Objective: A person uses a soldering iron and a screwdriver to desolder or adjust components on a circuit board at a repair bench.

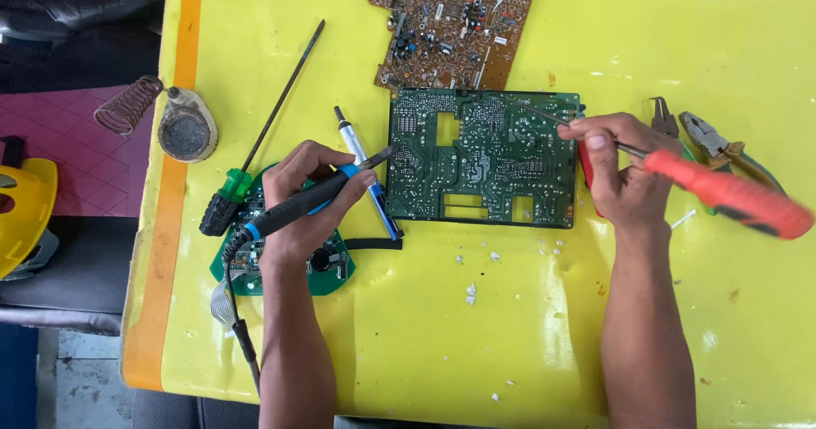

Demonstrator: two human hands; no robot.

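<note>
A green circuit board (484, 157) lies solder side up on the yellow table (697, 46). My left hand (302, 195) grips a black-handled soldering iron (293, 206), its tip pointing at the board's left edge. My right hand (616, 165) holds a red-handled screwdriver (727, 195), whose thin shaft reaches across the board's top right corner. Under my left hand lies a rounded green circuit board (331, 272).
A brown circuit board (450, 25) lies beyond the green one. A blue-and-silver pen-shaped tool (365, 170), a green-handled screwdriver (255, 140) and a soldering iron stand (183, 127) sit to the left. Pliers (722, 153) lie at the right. White scraps dot the table's near side.
</note>
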